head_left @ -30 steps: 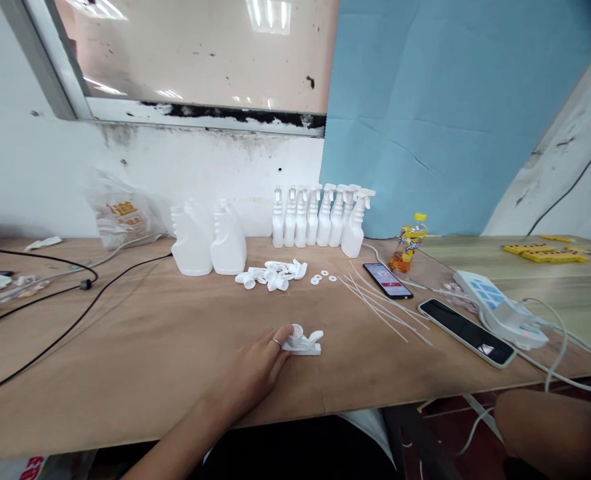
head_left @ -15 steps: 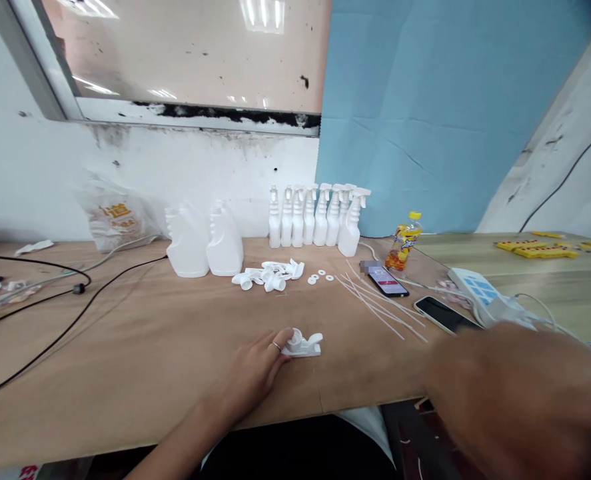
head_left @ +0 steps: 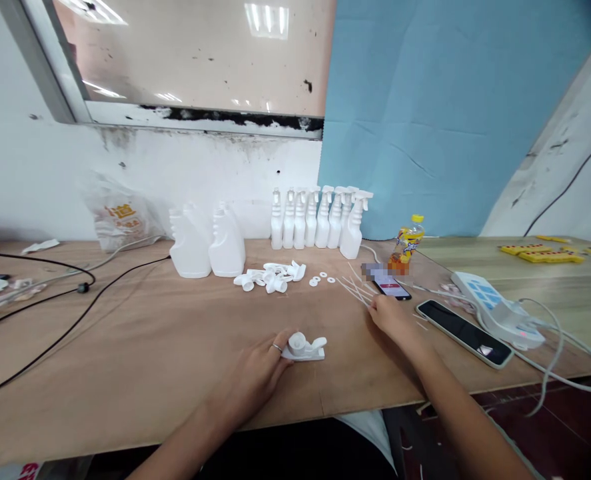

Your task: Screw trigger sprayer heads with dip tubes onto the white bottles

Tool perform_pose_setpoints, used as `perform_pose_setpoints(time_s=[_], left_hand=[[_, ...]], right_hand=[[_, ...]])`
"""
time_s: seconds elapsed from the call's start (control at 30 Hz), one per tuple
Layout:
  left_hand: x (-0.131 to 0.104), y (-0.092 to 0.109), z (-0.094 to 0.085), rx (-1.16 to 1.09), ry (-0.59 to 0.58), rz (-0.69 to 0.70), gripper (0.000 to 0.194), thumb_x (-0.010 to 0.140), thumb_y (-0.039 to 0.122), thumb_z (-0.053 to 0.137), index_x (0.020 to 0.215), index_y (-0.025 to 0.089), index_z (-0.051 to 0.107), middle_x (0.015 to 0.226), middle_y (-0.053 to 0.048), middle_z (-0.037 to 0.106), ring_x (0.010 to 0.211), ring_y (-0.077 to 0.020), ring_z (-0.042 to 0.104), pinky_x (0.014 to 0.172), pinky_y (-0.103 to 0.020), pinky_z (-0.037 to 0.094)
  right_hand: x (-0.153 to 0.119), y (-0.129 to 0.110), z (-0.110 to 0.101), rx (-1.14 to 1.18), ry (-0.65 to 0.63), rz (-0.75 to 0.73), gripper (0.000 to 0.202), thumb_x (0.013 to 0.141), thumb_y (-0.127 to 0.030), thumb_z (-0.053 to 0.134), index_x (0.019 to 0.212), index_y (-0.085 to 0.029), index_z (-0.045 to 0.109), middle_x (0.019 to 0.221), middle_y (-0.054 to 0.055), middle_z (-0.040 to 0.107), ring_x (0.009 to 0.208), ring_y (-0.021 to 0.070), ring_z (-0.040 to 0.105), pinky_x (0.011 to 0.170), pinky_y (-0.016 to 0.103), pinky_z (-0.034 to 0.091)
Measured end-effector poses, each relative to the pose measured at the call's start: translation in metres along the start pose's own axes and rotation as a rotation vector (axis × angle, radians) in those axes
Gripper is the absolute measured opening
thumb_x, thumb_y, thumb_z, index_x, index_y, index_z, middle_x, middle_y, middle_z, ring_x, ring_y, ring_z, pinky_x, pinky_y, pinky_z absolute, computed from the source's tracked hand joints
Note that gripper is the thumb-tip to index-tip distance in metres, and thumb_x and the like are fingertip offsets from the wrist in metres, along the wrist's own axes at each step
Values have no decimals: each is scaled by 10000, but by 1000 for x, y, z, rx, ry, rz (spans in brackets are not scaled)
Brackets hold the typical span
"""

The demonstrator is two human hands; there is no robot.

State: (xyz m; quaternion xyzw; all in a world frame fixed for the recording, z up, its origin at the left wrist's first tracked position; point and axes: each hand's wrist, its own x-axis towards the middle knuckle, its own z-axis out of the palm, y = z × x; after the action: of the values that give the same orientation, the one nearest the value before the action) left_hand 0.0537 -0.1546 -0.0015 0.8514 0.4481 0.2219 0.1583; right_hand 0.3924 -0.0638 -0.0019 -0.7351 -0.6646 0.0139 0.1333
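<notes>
My left hand (head_left: 262, 363) grips one end of a white trigger spray head (head_left: 302, 350), which lies on its side on the brown tabletop. Its round collar and curved trigger point upward. My right hand (head_left: 391, 317) is down on the several thin white tubes (head_left: 352, 289), its fingertips pressed together over them. How many tubes are between those fingers is hidden. Beyond the hands sit a pile of white spray heads (head_left: 276, 283) and several small white washers (head_left: 314, 282).
White spray bottles (head_left: 299, 230) stand in a row by the wall, left of a drink bottle (head_left: 409, 241). Two white jugs (head_left: 228, 248) stand further left. Right of my right hand are a phone (head_left: 462, 331) and a power strip (head_left: 490, 310); another phone (head_left: 394, 288) lies beyond it.
My right hand, blurred at the lower right before, has moved left and forward onto the thin tubes. My left hand stays on the spray head.
</notes>
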Motion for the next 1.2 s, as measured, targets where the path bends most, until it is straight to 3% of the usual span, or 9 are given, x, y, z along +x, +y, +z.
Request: perform_pose_setpoints(time_s=[0.1,0.17,0.23,0.3,0.4,0.5,0.6,0.87,1.2], left_hand=[[-1,1,1,-2,9,6,412,1013,279,466,1416,311,385,1334,-32,617,1174,-226,612,967,-354,484],[-1,2,1,-13,17,9,422,1004,270,480,1415,320,392,1346,-26,611,1190,-225,605,984,-358,478],[-1,4,1,-32,9,9,431,993,250,496,1408,316,403,1341,-25,615,1189,-222,606,989,-353,477],[0,5,0,-42,-2,10,424,986,237,504,1396,301,418,1314,-30,630,1172,-221,614,982,-348,480],[1,7,-1,-44,-8,15,402,989,244,505,1380,300,432,1280,-27,648,1141,-221,628,959,-344,488],[2,7,-2,-45,-6,27,409,989,254,515,1384,316,429,1301,-18,641,1139,-216,630,948,-337,489],[2,7,-3,-34,-3,23,391,990,256,517,1369,322,449,1280,-14,654,1112,-212,645,921,-323,494],[2,7,-3,-11,0,20,419,985,251,532,1385,337,444,1270,-3,656,1115,-203,643,909,-307,496],[2,9,-6,-30,-19,10,428,994,278,511,1414,334,449,1257,-26,666,1093,-223,655,888,-323,509]], right_hand=[[-2,-5,-11,88,59,74,161,779,-97,556,649,-147,637,759,147,692,772,293,675,644,330,425],[-7,-15,-22,371,94,57,83,779,-143,578,746,-147,654,733,100,685,645,232,640,582,307,421],[-19,-31,-32,782,20,-52,178,809,-230,609,961,-153,662,750,49,683,532,170,575,518,285,415],[-35,-52,-41,1129,-126,-225,358,818,-324,681,1137,-170,631,785,24,679,548,151,574,520,275,441],[-58,-87,-49,1348,-193,-410,298,865,-391,691,1064,-172,668,789,26,674,636,151,628,576,272,487],[-69,-112,-50,1363,-178,-510,235,952,-399,600,900,-178,662,792,34,690,643,151,658,588,275,511],[-69,-123,-45,1297,-153,-595,248,1000,-371,542,865,-187,639,744,11,672,641,143,660,639,280,523],[-65,-119,-40,1133,-121,-663,233,1025,-355,507,895,-206,630,753,-1,662,715,152,645,732,286,499],[-67,-120,-41,1140,-163,-656,237,1014,-401,511,907,-225,627,777,5,661,738,172,645,753,300,501]])
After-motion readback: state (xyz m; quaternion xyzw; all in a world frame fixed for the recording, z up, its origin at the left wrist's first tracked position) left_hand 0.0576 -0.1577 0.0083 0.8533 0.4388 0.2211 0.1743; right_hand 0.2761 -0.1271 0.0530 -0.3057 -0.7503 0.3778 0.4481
